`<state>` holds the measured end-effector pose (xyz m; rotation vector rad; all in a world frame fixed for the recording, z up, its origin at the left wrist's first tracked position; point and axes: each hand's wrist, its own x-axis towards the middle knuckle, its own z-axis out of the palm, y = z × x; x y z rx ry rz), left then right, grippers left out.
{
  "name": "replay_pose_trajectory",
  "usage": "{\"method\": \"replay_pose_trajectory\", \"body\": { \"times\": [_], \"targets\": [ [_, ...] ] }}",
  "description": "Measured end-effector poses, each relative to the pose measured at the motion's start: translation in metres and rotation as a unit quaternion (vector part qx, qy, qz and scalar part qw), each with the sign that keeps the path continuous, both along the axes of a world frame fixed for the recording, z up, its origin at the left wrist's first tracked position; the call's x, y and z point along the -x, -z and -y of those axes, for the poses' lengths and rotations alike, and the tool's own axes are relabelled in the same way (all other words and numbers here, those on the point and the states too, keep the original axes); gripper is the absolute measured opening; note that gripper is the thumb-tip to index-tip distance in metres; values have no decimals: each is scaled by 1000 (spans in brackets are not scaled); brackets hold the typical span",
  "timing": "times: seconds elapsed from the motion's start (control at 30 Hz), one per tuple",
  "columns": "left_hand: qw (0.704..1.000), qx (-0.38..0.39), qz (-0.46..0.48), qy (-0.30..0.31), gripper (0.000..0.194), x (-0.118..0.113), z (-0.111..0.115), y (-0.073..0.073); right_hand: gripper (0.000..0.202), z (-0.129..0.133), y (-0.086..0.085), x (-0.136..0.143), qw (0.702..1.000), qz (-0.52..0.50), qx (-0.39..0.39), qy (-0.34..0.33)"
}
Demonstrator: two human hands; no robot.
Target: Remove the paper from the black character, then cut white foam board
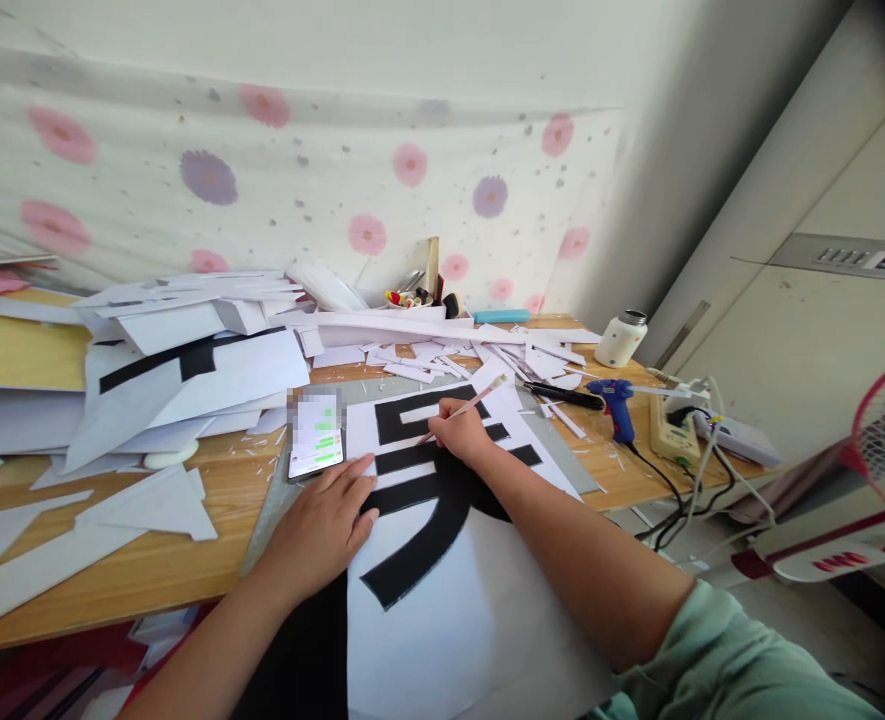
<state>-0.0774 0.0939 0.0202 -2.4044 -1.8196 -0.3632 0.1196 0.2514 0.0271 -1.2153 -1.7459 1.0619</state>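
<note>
My right hand (458, 432) is closed around a slim pencil (487, 391), its lower end down by the black strokes. Beneath it lies a large white sheet (449, 630) bearing a bold black cut-out character (419, 560). With fingers stretched out, my left hand (329, 518) rests flat at the sheet's left edge, its fingertips beside the character. Just beyond those fingers is a phone (316, 455) with a lit screen. My right hand and forearm hide part of the character.
A grey cutting mat (262, 520) lies under the sheet on the wooden table (209, 560). White board offcuts (149, 505) pile up at left. To the right are a black cutter (566, 396), a blue glue gun (619, 405), a power strip (671, 435) with cables, and a white jar (622, 338).
</note>
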Motion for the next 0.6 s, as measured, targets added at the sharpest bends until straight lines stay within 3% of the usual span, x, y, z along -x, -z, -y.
{"method": "replay_pose_trajectory", "body": {
  "times": [0.6],
  "targets": [
    [1000, -1, -13, -4, 32, 0, 0, -1, 17, -5, 5, -12, 995, -89, 33, 37]
  ]
}}
